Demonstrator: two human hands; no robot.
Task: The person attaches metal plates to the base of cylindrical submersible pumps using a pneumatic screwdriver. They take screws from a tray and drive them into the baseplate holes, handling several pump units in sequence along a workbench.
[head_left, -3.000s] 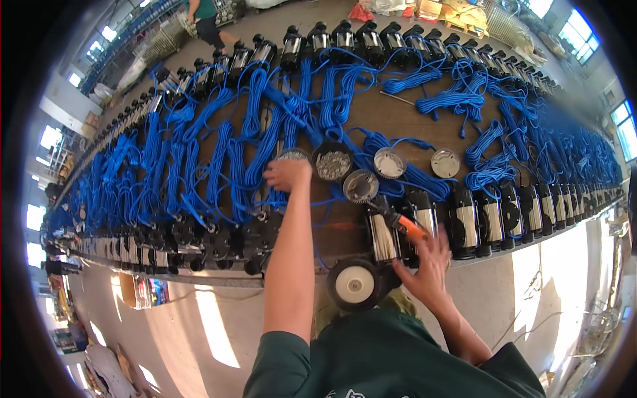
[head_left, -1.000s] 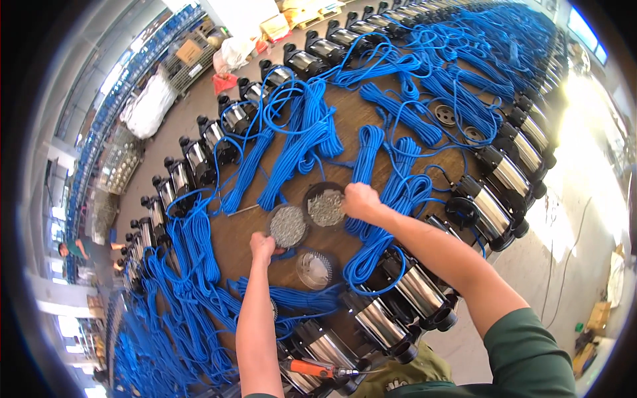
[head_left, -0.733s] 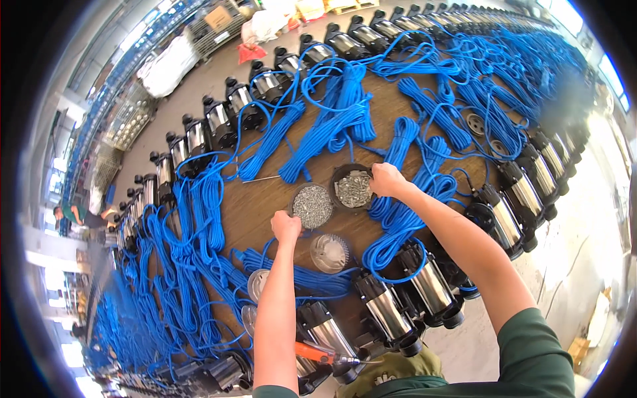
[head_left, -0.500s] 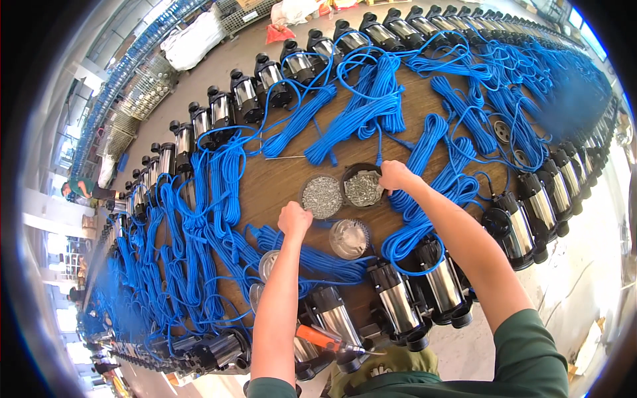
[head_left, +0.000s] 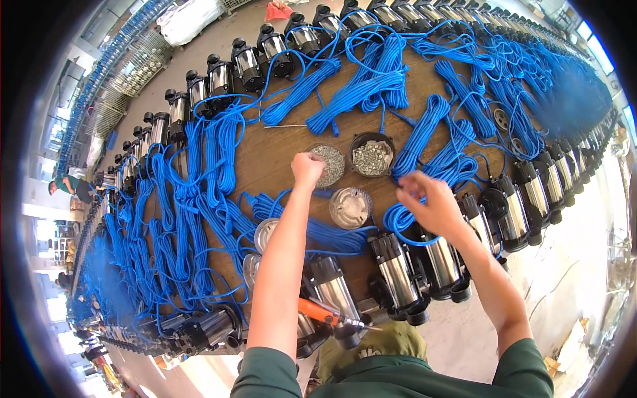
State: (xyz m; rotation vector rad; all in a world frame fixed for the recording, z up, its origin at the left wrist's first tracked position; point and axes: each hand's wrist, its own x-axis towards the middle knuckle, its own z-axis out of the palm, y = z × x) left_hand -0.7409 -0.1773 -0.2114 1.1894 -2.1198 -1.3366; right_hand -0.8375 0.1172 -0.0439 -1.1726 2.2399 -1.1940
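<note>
My left hand (head_left: pixel 308 170) is at the left side of a round bowl of small metal screws (head_left: pixel 330 167), its fingers closed and partly hidden over the rim. To its right stands a black round bowl (head_left: pixel 389 147) filled with shiny metal fasteners (head_left: pixel 371 159). My right hand (head_left: pixel 430 201) hangs to the right of and nearer than that bowl, fingers curled in, close to a blue cable coil (head_left: pixel 398 217). Whatever its fingertips hold is too small to make out. Between my hands, a clear round plastic part (head_left: pixel 350 207) lies on the wooden table (head_left: pixel 265 174).
Steel-and-black pumps (head_left: pixel 397 268) line the table's edge all round. Bundled blue cables (head_left: pixel 368 99) cover much of the top. An orange-handled power screwdriver (head_left: pixel 318 310) rests near my left forearm, by more clear round parts (head_left: pixel 265 233). A person (head_left: pixel 71 187) stands far left.
My right hand has left the black bowl's rim and come back toward me. My left hand has moved forward onto the screw bowl. The whole view has shifted a little.
</note>
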